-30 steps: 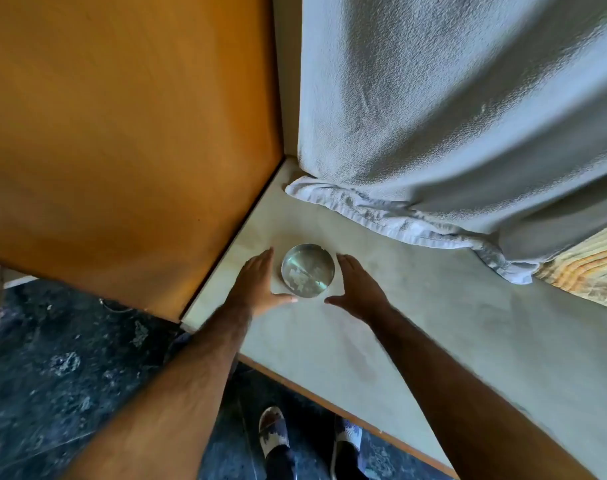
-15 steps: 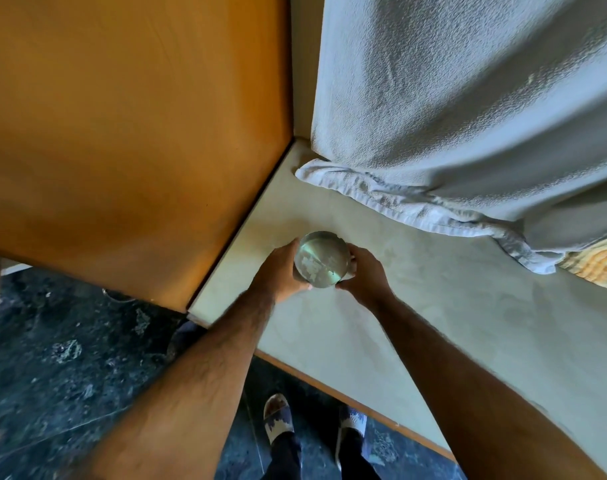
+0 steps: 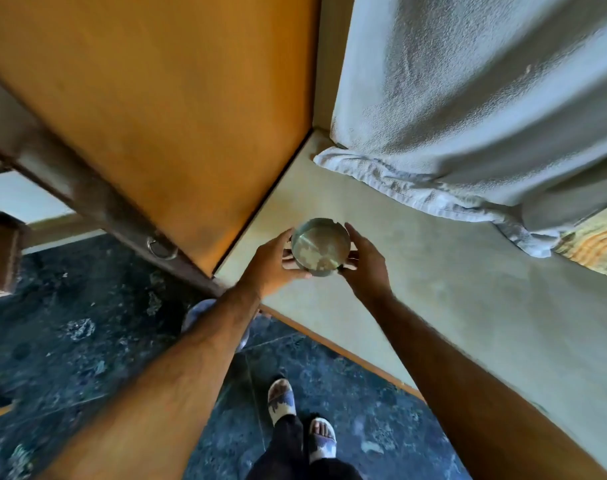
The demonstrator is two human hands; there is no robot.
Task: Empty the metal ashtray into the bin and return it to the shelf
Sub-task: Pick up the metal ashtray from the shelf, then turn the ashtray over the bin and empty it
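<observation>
The round metal ashtray (image 3: 320,247) is held between both hands just above the pale shelf (image 3: 433,289), near its left front corner. Light ash or residue shows in its shiny bowl. My left hand (image 3: 271,263) grips its left side with fingers under the rim. My right hand (image 3: 366,261) cups its right side. The bin is not clearly in view; a grey rounded object (image 3: 201,311) shows on the floor under my left forearm, mostly hidden.
An orange wooden panel (image 3: 177,116) stands left of the shelf with a metal ring (image 3: 162,249) at its lower edge. A grey-white towel (image 3: 468,116) hangs over the shelf's back. The dark stone floor (image 3: 70,323) and my sandalled feet (image 3: 300,420) lie below.
Both hands closed around the ashtray from either side and lifted it off the shelf, bringing it slightly toward me. The view shifted down and back.
</observation>
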